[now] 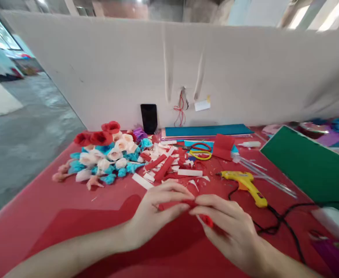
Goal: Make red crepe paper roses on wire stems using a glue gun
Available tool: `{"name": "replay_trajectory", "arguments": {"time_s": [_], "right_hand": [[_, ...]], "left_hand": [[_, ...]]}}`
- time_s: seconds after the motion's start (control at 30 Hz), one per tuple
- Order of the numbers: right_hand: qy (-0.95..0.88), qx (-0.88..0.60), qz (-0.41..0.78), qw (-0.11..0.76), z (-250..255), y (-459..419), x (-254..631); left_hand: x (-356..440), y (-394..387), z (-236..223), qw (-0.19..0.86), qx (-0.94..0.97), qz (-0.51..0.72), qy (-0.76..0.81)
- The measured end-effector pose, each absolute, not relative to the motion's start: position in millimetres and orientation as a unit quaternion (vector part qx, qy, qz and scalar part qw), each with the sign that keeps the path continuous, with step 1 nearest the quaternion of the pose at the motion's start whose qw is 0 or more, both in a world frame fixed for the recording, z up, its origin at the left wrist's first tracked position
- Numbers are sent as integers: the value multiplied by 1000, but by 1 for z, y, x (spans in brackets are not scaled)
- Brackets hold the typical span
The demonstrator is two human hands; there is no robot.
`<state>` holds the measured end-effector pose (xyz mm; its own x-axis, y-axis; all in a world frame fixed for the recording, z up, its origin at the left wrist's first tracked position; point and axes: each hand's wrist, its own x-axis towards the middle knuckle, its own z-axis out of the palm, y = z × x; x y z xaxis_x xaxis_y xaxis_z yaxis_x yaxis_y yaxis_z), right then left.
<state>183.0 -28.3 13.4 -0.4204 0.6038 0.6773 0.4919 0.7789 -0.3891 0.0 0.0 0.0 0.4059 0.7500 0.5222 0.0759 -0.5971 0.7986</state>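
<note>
While the left hand [157, 212] and right hand [230, 220] meet at the fingertips, both pinch a red paper piece [189, 202] above the worktop [56, 200]. Beyond them lie red and white paper scraps [164, 168] and scissors [196, 152]; a hot-glue gun [244, 180] rests rightward, crepe-paper flowers [115, 154] heap leftward, and a smartphone [149, 119] leans against the partition [114, 77].

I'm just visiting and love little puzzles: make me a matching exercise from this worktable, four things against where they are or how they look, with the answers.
Things:
1. Glue gun
2. Phone
3. Small red piece
4. Flowers

Places and looks:
A. Heaped on the left of the table
B. Yellow, with a dark cord
C. Pinched between the fingertips of the left hand and right hand
D. Propped upright by the white panel

Pairs: 1-B, 2-D, 3-C, 4-A
</note>
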Motion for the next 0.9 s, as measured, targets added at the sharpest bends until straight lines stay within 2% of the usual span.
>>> {"name": "replay_trajectory", "arguments": {"time_s": [0.1,0.23,0.47,0.9], "right_hand": [[-846,-305,23,437,12,-31,186],[-857,-280,29,432,10,-33,185],[-856,-294,105,413,8,-35,186],[-843,-357,174,362,10,-26,186]], "left_hand": [[-2,0,10,320,752,495,295],[1,-6,26,290,751,507,308],[7,-19,29,412,725,479,274],[7,-13,15,475,670,472,321]]}}
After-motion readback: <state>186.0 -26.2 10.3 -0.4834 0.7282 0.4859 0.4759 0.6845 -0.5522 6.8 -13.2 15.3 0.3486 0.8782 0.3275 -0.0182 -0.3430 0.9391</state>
